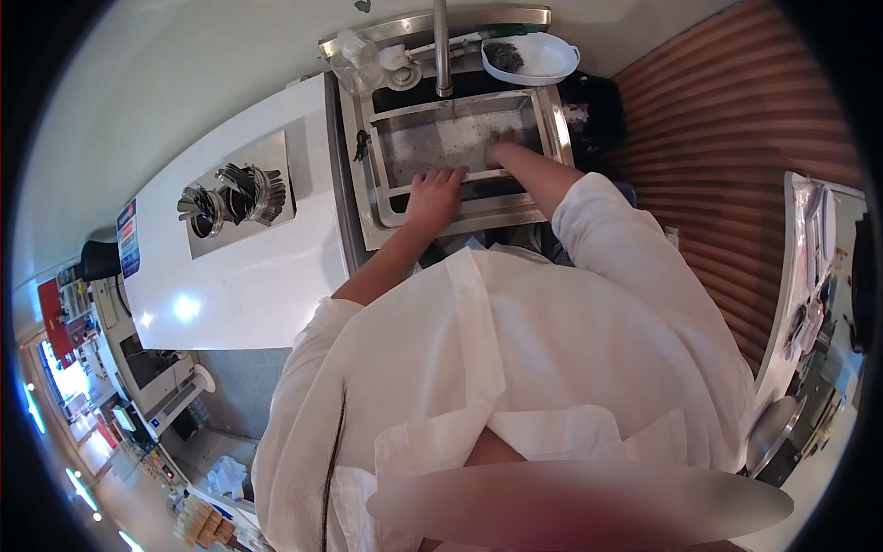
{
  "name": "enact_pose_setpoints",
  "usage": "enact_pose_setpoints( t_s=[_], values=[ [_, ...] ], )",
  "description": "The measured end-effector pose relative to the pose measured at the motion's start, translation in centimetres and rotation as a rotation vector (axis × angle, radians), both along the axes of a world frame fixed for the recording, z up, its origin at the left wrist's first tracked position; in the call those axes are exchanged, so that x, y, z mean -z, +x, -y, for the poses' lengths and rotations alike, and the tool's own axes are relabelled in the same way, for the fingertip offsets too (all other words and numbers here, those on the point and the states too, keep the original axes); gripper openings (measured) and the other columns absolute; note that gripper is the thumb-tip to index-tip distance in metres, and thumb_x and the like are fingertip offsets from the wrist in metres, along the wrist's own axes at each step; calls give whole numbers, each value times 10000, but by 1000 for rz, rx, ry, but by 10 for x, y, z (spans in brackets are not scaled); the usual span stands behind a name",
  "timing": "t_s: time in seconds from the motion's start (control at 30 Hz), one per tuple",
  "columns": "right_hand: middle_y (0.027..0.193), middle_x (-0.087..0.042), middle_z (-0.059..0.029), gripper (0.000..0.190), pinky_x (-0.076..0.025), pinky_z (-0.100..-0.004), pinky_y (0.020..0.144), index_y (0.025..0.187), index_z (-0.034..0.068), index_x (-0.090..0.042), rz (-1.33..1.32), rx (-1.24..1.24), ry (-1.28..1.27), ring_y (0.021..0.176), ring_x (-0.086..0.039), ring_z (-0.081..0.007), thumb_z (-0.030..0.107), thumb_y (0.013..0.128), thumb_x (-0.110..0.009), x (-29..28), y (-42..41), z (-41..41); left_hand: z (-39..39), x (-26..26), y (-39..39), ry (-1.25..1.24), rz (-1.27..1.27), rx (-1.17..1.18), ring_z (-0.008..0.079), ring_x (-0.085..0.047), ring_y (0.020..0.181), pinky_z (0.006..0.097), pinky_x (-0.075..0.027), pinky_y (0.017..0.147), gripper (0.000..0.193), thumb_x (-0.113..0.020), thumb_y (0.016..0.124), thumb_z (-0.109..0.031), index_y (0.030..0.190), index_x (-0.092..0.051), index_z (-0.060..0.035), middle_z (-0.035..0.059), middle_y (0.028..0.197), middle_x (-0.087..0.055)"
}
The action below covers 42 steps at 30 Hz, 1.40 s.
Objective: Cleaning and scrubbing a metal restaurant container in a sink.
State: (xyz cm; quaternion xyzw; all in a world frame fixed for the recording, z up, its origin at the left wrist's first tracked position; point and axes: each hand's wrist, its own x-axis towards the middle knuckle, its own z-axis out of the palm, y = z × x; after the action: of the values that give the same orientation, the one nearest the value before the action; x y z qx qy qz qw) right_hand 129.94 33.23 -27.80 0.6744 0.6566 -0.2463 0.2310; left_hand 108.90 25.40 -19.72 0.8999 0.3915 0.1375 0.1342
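A rectangular metal pan (455,134) sits in the stainless steel sink (476,214), under the faucet (442,55). Greyish liquid with dark specks appears to cover its bottom. My left hand (436,196) lies over the pan's near rim, fingers curled onto the edge. Inside the pan, near its right side, is my right hand (502,153). Its fingers are blurred and partly hidden, so whether they hold something cannot be seen. A thin stream seems to fall from the faucet into the pan.
Behind the sink stand a clear pump bottle (353,58), a long-handled brush (441,47) and a white dish (545,58) holding a dark scouring pad (503,57). Metal containers of cutlery (238,200) stand on the white counter (276,290) at left. A corrugated brown wall (710,138) rises at right.
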Motion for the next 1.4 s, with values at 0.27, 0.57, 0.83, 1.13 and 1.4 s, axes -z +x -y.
enact_pose_setpoints(
  t_s=[0.27, 0.57, 0.83, 1.13, 1.4],
  values=[
    [1150, -694, -160, 358, -485, -454, 931, 1080, 28, -726, -352, 96, -331, 1067, -645, -321, 177, 754, -708, 21, -48, -17, -5, 17, 15, 58, -14, -37, 241, -658, 870, 420, -463, 767, 215, -665, 776, -139, 972, -577, -130, 44, 841, -656],
    [949, -685, -168, 208, -538, -484, 798, 1022, 20, -696, -839, 909, -234, 912, -665, -320, 146, 861, -657, 109, -62, -43, -5, 12, 11, -7, 57, -28, 259, -666, 844, 432, -463, 743, 223, -693, 761, -168, 946, -577, -125, 49, 839, -666],
    [1101, -655, -147, 240, -558, -508, 858, 1173, 67, -589, -1484, 1864, -128, 950, -675, -302, 205, 978, -602, 82, -162, -76, 2, 40, -8, -31, -91, -25, 306, -669, 853, 460, -488, 794, 207, -691, 771, -248, 916, -638, -110, 100, 835, -678],
    [1143, -665, -116, 259, -541, -479, 890, 1186, 88, -604, -969, 1189, -125, 990, -672, -279, 227, 968, -588, 103, -155, -110, -6, 20, 3, -66, -41, 53, 309, -670, 821, 446, -492, 802, 233, -708, 723, -303, 837, -671, -104, 115, 806, -680],
    [1181, -674, -88, 279, -526, -453, 919, 1197, 107, -617, -479, 566, -111, 1026, -669, -259, 246, 959, -575, 114, -125, -118, -6, 20, 4, -53, -69, 56, 298, -674, 813, 452, -488, 805, 235, -711, 724, -329, 826, -678, -121, 114, 789, -690]
  ],
)
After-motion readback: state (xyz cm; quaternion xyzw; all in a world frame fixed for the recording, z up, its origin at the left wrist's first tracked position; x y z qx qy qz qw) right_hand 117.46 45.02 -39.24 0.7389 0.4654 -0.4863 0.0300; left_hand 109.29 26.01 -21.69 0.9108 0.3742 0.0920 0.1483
